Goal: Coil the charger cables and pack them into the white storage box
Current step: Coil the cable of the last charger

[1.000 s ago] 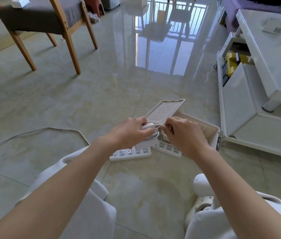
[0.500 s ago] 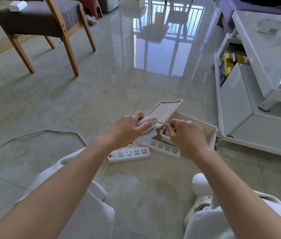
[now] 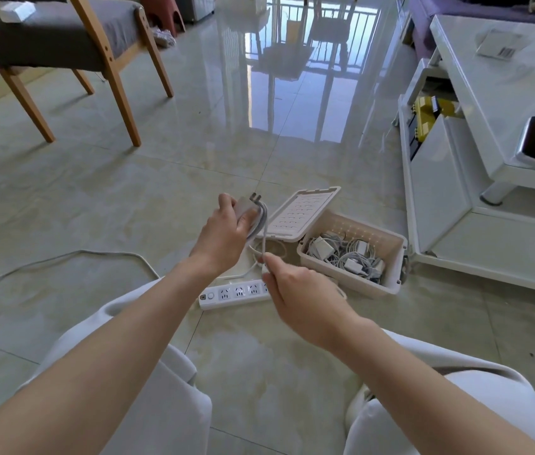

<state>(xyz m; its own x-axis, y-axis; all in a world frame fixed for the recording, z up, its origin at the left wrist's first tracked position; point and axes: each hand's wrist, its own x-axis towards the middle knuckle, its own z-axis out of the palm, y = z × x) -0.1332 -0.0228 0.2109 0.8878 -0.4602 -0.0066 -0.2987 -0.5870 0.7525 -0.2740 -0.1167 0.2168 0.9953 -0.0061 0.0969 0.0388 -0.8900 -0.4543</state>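
The left hand (image 3: 223,234) is closed around a white charger adapter (image 3: 242,206), held above the floor (image 3: 128,192) just to the person's left of the white storage box (image 3: 348,275), with the plug prongs turned upward. Several turns of the pale charger cable (image 3: 263,231) are seen wound over the adapter and the fingers. From there one strand is led down to the right hand (image 3: 305,297), where it is pinched between thumb and fingertips in front of the box's near-left corner. The strand between the two hands is drawn nearly straight.

The box is set on the floor with its perforated lid (image 3: 302,211) tilted open on the person's left side. A tangle of white chargers and cables (image 3: 341,254) is seen inside it, against the near wall. A white power strip (image 3: 233,293) is laid flat on the floor just in front of the box's left corner, partly covered by the right hand. A loose loop of white cord (image 3: 272,247) is seen on the floor between the lid and the strip. Well to the left of the box, a long grey cable (image 3: 62,257) is trailed across the tiles. A wooden chair (image 3: 62,37) is placed far beyond the box, and a white table (image 3: 505,87) just to its right.
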